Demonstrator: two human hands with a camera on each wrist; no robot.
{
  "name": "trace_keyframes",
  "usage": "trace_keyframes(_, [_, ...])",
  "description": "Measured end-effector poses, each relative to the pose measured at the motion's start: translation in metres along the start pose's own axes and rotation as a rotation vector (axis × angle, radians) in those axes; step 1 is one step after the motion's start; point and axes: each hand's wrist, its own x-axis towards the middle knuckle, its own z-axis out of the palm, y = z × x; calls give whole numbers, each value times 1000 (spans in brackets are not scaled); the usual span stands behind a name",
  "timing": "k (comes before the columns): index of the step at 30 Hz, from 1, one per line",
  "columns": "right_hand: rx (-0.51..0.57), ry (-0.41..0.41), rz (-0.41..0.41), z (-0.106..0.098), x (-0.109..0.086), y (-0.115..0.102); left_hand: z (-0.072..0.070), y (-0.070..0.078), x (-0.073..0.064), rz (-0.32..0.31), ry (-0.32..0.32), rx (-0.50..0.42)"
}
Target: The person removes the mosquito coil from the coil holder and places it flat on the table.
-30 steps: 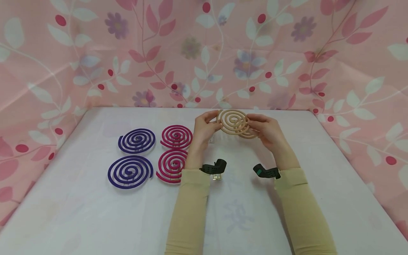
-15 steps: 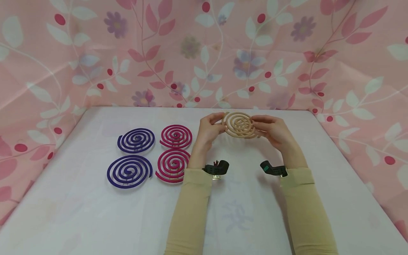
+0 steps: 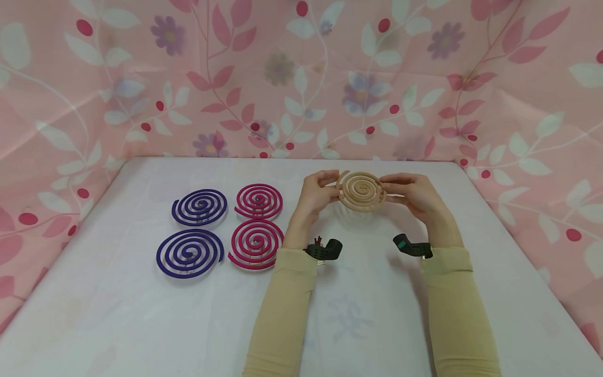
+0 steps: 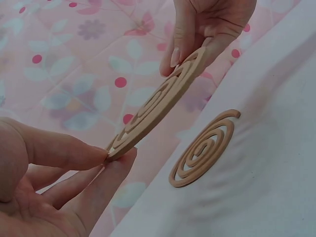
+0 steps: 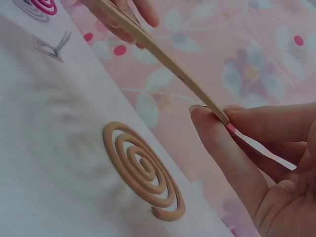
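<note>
A tan mosquito coil [image 4: 158, 106] is pinched at its left edge by my left hand [image 3: 316, 196] and at its right edge by my right hand [image 3: 416, 195]. In both wrist views this coil is raised and nearly edge-on. Below it is a second tan coil [image 5: 143, 165], apart from both hands; what supports it is hidden. From the head view the upper coil covers most of the lower one. In the right wrist view, thumb and fingers [image 5: 222, 143] meet at the coil's edge, where a small pink patch shows.
Left of my hands stand two purple coils [image 3: 190, 253] and two magenta coils [image 3: 256, 241], raised on small stands. The near magenta coil sits close to my left forearm. A small metal stand [image 5: 49, 48] shows on the white table [image 3: 118, 314]. Pink floral cloth [image 3: 282, 78] rises behind.
Both hands have carried the held tan coil to the right and slightly lower in the head view. It now overlaps the other tan coil, which showed more at its lower right before.
</note>
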Motion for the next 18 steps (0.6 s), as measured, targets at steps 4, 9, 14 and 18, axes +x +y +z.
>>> trace_keyframes(4, [1, -15, 6, -6, -1, 1, 2, -3, 2, -13, -1, 6])
trace_keyframes(9, [10, -19, 4, -13, -2, 2, 5, -6, 2, -18, -24, 22])
trace_keyframes(14, [-1, -5, 26, -18, -4, 2, 9, -9, 1, -32, -42, 49])
trace_keyframes(18, [-10, 4, 44, -20, -5, 2, 11, -10, 0, -28, -44, 56])
